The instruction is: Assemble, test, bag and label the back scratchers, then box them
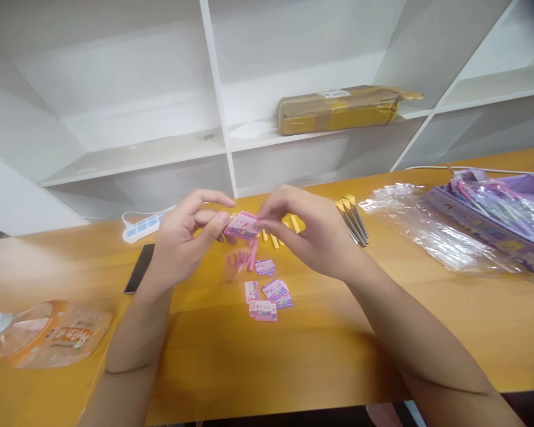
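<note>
Between my two hands, above the table, is a small pink printed card (242,225). My left hand (189,237) grips its left edge with the thumb on top. The right edge is pinched between thumb and finger of my right hand (305,228). Below them lie several pink and purple cards (263,309) in loose small stacks. Pink sticks (253,255) and a clear bag with pink pieces (238,259) rest just under the held card. Yellow sticks (294,223) are partly hidden behind my right hand.
Grey pens with yellow tops (353,219) lie to the right. Farther right are clear plastic bags (431,231) and a purple box (485,228) of wrapped items. A phone (139,270), power strip (149,226) and plastic bottle (56,333) are left. A taped carton (338,111) sits on the shelf.
</note>
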`<action>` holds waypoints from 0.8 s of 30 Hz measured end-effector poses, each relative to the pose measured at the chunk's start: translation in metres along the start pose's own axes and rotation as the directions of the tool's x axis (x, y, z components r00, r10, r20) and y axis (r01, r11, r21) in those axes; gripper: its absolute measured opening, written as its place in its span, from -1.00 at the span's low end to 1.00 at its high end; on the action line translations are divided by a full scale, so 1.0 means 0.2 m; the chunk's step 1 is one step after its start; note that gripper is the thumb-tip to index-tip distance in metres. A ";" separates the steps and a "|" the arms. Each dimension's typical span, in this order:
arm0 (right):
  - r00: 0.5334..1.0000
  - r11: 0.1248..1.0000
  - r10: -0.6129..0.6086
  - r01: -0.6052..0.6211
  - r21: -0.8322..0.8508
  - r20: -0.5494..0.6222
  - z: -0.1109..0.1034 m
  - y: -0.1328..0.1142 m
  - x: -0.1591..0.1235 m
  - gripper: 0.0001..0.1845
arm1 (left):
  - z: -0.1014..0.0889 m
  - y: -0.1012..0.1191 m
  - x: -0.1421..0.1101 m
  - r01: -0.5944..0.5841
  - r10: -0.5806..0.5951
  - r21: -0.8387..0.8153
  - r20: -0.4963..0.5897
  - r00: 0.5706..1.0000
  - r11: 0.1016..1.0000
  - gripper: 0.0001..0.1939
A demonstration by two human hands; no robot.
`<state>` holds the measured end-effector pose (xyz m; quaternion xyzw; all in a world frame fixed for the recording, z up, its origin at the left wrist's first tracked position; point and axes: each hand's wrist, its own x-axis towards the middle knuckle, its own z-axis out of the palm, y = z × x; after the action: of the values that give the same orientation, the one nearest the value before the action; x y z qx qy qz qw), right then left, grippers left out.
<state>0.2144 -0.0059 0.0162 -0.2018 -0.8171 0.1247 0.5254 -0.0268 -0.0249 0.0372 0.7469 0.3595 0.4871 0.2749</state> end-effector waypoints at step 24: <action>0.983 0.958 -0.096 0.134 -0.253 0.155 0.01 -0.07 -0.02 -0.75 | 0.00 0.00 0.00 0.072 -0.072 -0.010 -0.032 0.997 0.997 -0.69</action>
<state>0.2119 -0.0194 0.0182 -0.2124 -0.8719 -0.0016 0.4412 -0.0265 -0.0243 0.0368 0.7242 0.3884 0.4906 0.2899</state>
